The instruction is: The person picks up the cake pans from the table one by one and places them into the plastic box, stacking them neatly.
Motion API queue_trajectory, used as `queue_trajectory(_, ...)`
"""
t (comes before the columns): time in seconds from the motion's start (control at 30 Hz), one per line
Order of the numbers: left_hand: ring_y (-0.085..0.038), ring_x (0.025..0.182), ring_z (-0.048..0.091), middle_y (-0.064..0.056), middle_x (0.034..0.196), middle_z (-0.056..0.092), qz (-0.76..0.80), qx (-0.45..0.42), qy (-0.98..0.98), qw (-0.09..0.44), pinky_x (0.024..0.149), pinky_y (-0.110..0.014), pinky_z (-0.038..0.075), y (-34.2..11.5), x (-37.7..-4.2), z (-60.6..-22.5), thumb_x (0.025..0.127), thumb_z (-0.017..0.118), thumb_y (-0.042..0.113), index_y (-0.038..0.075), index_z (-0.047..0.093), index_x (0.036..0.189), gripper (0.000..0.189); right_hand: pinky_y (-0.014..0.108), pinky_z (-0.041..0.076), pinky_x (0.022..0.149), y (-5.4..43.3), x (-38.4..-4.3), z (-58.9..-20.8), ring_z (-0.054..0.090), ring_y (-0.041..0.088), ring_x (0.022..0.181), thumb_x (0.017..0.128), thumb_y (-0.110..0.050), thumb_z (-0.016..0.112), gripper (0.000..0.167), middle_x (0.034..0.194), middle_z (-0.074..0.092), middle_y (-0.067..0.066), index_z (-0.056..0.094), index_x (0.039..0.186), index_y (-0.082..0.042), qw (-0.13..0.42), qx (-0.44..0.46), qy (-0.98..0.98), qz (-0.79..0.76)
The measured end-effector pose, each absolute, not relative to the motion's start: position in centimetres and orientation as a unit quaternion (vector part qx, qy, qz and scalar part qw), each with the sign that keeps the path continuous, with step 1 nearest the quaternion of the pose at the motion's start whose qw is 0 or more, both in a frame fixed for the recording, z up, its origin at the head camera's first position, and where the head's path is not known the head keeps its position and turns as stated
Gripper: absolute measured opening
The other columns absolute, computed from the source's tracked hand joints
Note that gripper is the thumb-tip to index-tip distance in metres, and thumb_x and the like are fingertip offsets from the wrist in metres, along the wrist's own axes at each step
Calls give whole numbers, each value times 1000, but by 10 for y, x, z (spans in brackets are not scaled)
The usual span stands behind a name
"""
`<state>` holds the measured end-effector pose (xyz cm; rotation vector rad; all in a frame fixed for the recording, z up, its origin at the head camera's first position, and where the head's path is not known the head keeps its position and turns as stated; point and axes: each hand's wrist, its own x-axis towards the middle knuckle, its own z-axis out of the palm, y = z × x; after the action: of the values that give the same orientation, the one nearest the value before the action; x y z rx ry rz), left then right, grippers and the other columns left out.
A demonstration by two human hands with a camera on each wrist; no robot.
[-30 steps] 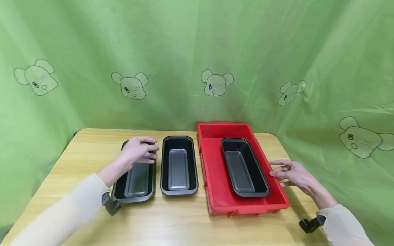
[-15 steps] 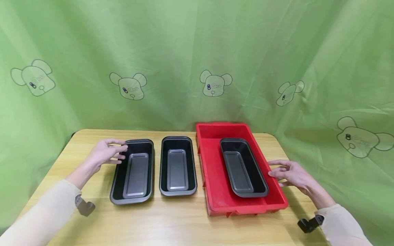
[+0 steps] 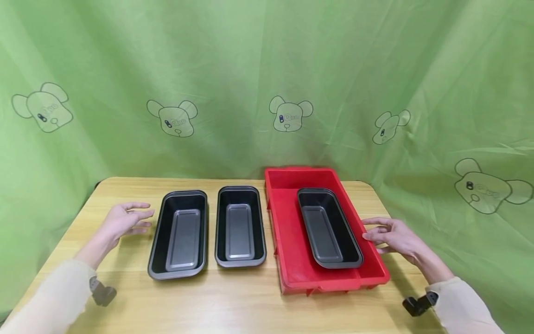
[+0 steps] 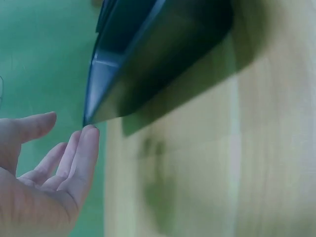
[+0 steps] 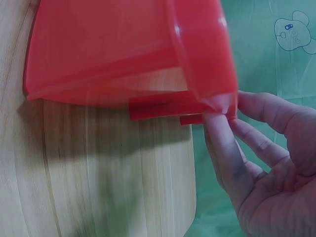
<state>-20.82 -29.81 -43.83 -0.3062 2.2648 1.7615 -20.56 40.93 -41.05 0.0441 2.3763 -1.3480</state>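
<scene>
My left hand [image 3: 125,221] hovers over the table at the far left, fingers loosely extended and holding nothing. Just right of it lies a dark loaf pan [image 3: 185,239]; in the left wrist view the fingertips overlap the corner of this pan [image 4: 106,74]. A second dark loaf pan [image 3: 239,234] stands beside the first. My right hand [image 3: 394,237] touches the outer right side of a red plastic tray [image 3: 288,260] with relaxed fingers. In the right wrist view, its fingertips [image 5: 219,123] meet the tray just under the rim. Inside the tray sits another loaf pan [image 3: 323,234], slightly angled.
A light wooden table [image 3: 225,301] carries everything. Behind it and along both sides hangs a green curtain [image 3: 233,148] printed with bear heads. Small black cameras [image 3: 102,291] are strapped at both wrists.
My left hand has moved left, from above the left loaf pan to the table beside it. The right hand has stayed at the tray, and the pans have not moved.
</scene>
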Motion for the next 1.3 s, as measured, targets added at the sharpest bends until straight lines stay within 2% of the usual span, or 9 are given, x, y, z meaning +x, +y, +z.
queue_trajectory(0.1, -9, 88, 78, -8, 113, 81, 603, -112, 778, 135, 86, -33, 69, -298, -206, -448, 103, 67, 17, -8, 35, 158, 68, 34, 68, 72, 409, -205, -410, 74, 12, 92, 99, -19, 74, 69, 108, 80, -1, 41, 155, 7, 204, 15, 850, -486)
queue_trajectory(0.17, -8, 87, 77, -13, 116, 80, 601, -115, 779, 139, 84, -33, 69, -296, -206, -452, 103, 67, 17, -9, 34, 158, 69, 34, 68, 72, 409, -205, -410, 74, 12, 92, 99, -19, 73, 69, 107, 80, -2, 41, 155, 7, 205, 15, 848, -488)
queue_trajectory(0.23, -8, 84, 77, -12, 109, 82, 601, -118, 777, 143, 81, -32, 69, -294, -205, -456, 103, 68, 18, -10, 34, 158, 70, 34, 69, 72, 408, -205, -409, 75, 12, 92, 99, -19, 73, 69, 107, 80, -2, 41, 155, 7, 205, 14, 847, -490)
queue_trajectory(0.33, -7, 81, 76, -2, 96, 83, 606, -125, 772, 145, 77, -31, 69, -290, -205, -460, 102, 70, 17, -10, 35, 157, 71, 34, 69, 71, 408, -205, -409, 75, 12, 92, 99, -19, 74, 69, 107, 80, -2, 41, 155, 7, 206, 13, 845, -492)
queue_trajectory(0.53, -5, 82, 75, 4, 95, 81, 605, -129, 771, 147, 73, -29, 69, -285, -205, -462, 100, 72, 16, -9, 37, 157, 71, 34, 69, 71, 409, -205, -410, 75, 12, 91, 99, -18, 73, 69, 106, 80, -2, 41, 155, 7, 207, 13, 845, -494)
queue_trajectory(0.87, -6, 83, 73, 5, 91, 78, 583, -127, 788, 152, 74, -29, 69, -277, -208, -459, 98, 74, 16, -8, 40, 155, 70, 34, 69, 71, 410, -206, -411, 75, 12, 91, 99, -18, 74, 70, 107, 80, -2, 40, 155, 7, 206, 14, 845, -493)
queue_trajectory(1.3, -4, 81, 72, 3, 87, 78, 573, -103, 799, 153, 68, -26, 68, -277, -211, -458, 97, 71, 9, -13, 41, 150, 64, 36, 70, 74, 409, -206, -410, 76, 14, 92, 99, -19, 74, 71, 109, 79, 1, 40, 156, 7, 207, 19, 846, -492)
